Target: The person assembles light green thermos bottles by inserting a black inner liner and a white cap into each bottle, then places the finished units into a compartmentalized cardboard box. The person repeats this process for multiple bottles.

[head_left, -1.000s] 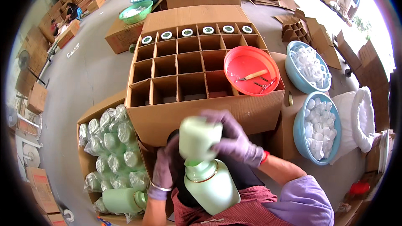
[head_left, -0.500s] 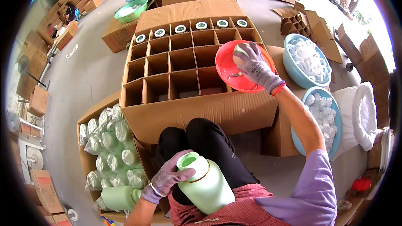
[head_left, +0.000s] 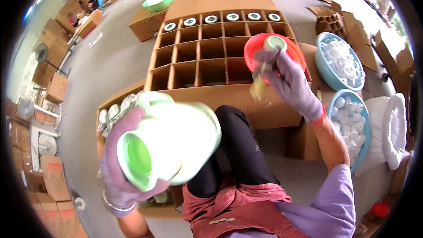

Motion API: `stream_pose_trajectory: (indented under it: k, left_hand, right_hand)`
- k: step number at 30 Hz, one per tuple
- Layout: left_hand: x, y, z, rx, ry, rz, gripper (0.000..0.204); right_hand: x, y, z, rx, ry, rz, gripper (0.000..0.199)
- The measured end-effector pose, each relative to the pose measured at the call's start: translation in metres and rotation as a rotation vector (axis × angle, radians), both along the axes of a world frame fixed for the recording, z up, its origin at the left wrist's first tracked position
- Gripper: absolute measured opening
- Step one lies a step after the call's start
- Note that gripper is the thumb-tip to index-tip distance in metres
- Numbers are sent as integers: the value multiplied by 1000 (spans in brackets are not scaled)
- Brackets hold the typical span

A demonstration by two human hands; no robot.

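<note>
My left hand (head_left: 115,167), in a grey-purple glove, is wrapped round a pale green jug (head_left: 194,132) held up close, its round open mouth turned toward me. Motion smears the jug's far end. Over the red basin (head_left: 250,46) is my gloved right hand (head_left: 291,77), fingers closed on a small yellowish object (head_left: 259,87), too blurred to name. A round pale green cap (head_left: 275,42) shows just beyond the fingers; whether they touch it I cannot tell. The basin sits on a cardboard box (head_left: 211,99) with dividers.
Several round-topped items (head_left: 232,17) fill the box's far row. At right stand a blue tub of white rings (head_left: 339,57), a blue tub of white caps (head_left: 348,123) and a white sack (head_left: 387,128). Wrapped items (head_left: 115,112) sit in a carton at left.
My left hand has raised the jug from my lap, up and to the left. My right hand has drawn back toward me and now holds the yellowish object. The view has shifted.
</note>
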State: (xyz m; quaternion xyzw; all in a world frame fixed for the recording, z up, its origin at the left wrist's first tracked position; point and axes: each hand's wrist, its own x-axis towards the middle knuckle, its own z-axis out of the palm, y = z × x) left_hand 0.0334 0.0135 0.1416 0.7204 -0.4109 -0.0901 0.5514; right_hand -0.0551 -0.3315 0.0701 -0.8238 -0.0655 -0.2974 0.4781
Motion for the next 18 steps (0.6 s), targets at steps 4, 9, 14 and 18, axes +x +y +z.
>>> stream_pose_trajectory:
  k: [4,9,14,18]
  left_hand:
    - [-8,-37,-29,211,-720,233,87]
    - [-25,-53,-76,293,-863,358,71]
    - [-35,-57,-90,279,-994,413,61]
    - [-32,-54,-105,235,-1115,449,45]
  right_hand:
    - [-43,68,12,-145,99,233,31]
    - [-58,104,-3,-282,373,234,14]
    - [-52,113,-20,-308,393,123,16]
    - [-51,122,-23,-193,456,145,18]
